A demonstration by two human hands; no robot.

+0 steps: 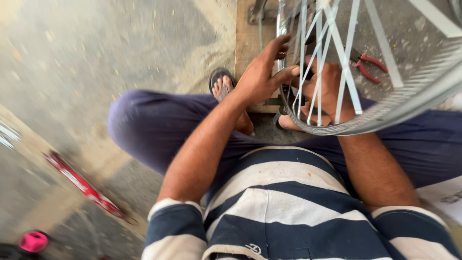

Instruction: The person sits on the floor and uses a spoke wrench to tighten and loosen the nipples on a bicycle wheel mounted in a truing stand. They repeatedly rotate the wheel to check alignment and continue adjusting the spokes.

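A silver spoked bicycle wheel [385, 108] stands in front of me, its rim curving across my lap. My left hand [262, 72] reaches to the rim's left edge, fingers spread and touching the rim and spokes. Behind the spokes, my right hand [329, 89] is curled around something small and dark near the rim; what it is stays hidden. I sit with knees apart in dark blue trousers and a striped shirt.
Red-handled pliers [368, 65] lie on the ground behind the wheel. A wooden board [250, 33] lies ahead of my sandalled foot [221, 84]. A red strip [82, 183] and a pink round object [32, 240] lie on the concrete floor at the left.
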